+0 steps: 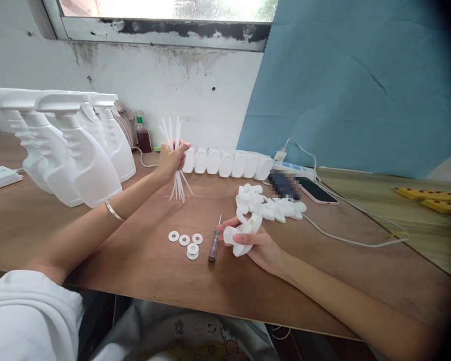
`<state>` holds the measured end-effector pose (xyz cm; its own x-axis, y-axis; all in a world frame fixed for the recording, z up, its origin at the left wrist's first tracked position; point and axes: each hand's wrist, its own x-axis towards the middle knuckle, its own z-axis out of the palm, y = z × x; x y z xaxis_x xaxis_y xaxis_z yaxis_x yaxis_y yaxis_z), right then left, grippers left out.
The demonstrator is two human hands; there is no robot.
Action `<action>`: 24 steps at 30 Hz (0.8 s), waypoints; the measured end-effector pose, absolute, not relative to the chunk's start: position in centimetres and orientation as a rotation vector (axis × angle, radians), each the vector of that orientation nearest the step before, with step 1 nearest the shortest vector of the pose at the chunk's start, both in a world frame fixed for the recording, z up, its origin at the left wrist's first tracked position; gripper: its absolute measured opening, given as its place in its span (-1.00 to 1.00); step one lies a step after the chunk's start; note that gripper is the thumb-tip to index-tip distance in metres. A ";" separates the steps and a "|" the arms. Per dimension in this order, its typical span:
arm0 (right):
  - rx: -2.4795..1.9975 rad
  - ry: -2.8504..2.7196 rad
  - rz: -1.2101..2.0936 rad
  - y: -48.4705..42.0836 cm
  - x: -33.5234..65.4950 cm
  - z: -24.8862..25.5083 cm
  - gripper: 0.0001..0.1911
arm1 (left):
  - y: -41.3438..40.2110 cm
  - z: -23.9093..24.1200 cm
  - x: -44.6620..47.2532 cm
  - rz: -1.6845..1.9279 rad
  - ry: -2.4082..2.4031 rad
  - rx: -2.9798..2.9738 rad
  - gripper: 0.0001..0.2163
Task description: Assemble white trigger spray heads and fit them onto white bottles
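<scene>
My left hand is closed around a bundle of thin white plastic tubes, held roughly upright above the table. In my right hand is a white spray trigger head, gripped between thumb and fingers. Just left of it lies a screwdriver with a dark translucent handle, its thin shaft pointing away from me. Several white ring washers rest on the wood between my hands, two of them overlapping. Beyond my right hand sits a pile of more white trigger heads.
White spray bottles with heads on stand at the left. A row of white bottles lies along the wall. A phone, a white cable, a power strip and a small dark-red bottle are further back.
</scene>
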<state>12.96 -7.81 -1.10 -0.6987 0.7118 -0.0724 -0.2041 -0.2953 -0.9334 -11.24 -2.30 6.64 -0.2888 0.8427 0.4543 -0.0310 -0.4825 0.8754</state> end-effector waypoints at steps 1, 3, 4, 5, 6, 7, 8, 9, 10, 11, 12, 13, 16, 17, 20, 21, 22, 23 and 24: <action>-0.657 -1.362 2.032 -7.8 12.9 -1.1 -0.68 | -2.6 7.1 -11.3 1.793 1.058 1.354 -0.71; -0.660 -1.363 2.029 -7.8 12.9 -1.0 -0.66 | -3.1 8.0 -11.6 1.636 1.085 1.389 -0.72; -0.663 -1.361 2.029 -7.8 12.9 -1.0 -0.66 | -3.3 8.4 -11.8 1.528 1.106 1.402 -0.72; -0.664 -1.358 2.030 -7.8 12.8 -1.1 -0.65 | -3.5 8.7 -12.0 1.419 1.127 1.411 -0.71; -0.665 -1.354 2.032 -7.8 12.8 -1.1 -0.65 | -3.5 8.9 -12.3 1.331 1.142 1.416 -0.71; -0.666 -1.350 2.035 -7.8 12.8 -1.1 -0.65 | -3.5 9.0 -12.5 1.281 1.146 1.418 -0.70; -0.665 -1.343 2.038 -7.8 12.8 -1.1 -0.64 | -3.4 9.0 -12.8 1.268 1.141 1.419 -0.70; -0.666 -1.336 2.042 -7.8 12.8 -1.1 -0.64 | -3.3 9.0 -13.0 1.285 1.128 1.417 -0.70; -0.666 -1.329 2.044 -7.8 12.8 -1.1 -0.64 | -3.2 8.9 -13.1 1.318 1.113 1.413 -0.71; -0.669 -1.325 2.049 -7.9 12.8 -1.1 -0.64 | -3.0 8.7 -13.3 1.344 1.098 1.409 -0.72; -0.672 -1.323 2.050 -7.9 12.8 -1.1 -0.64 | -2.9 8.6 -13.4 1.355 1.090 1.402 -0.72; -0.674 -1.323 2.051 -7.9 12.8 -1.0 -0.64 | -2.8 8.5 -13.5 1.345 1.091 1.397 -0.71; -0.674 -1.330 2.040 -8.0 12.8 -0.9 -0.64 | -2.8 8.7 -13.7 1.282 1.115 1.396 -0.70; -0.672 -1.333 2.036 -8.0 12.8 -0.9 -0.65 | -2.9 8.9 -13.8 1.271 1.120 1.401 -0.70; -0.668 -1.339 2.029 -7.9 12.8 -1.0 -0.65 | -3.2 9.4 -13.9 1.271 1.112 1.431 -0.69; -0.665 -1.337 2.031 -7.9 12.8 -1.0 -0.65 | -3.3 9.5 -13.9 1.277 1.107 1.437 -0.68; -0.663 -1.334 2.033 -7.8 12.8 -1.1 -0.65 | -3.3 9.5 -13.8 1.289 1.100 1.441 -0.68; -0.660 -1.332 2.035 -7.8 12.8 -1.2 -0.65 | -3.3 9.4 -13.7 1.308 1.091 1.442 -0.68; -0.657 -1.331 2.035 -7.8 12.9 -1.2 -0.64 | -3.3 9.3 -13.5 1.336 1.078 1.442 -0.67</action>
<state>12.87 -7.77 -1.20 -0.6891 0.7209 -0.0739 -0.2214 -0.3064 -0.9258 -13.48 -3.33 9.27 0.0490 0.9684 0.2446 0.0350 -0.2465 0.9685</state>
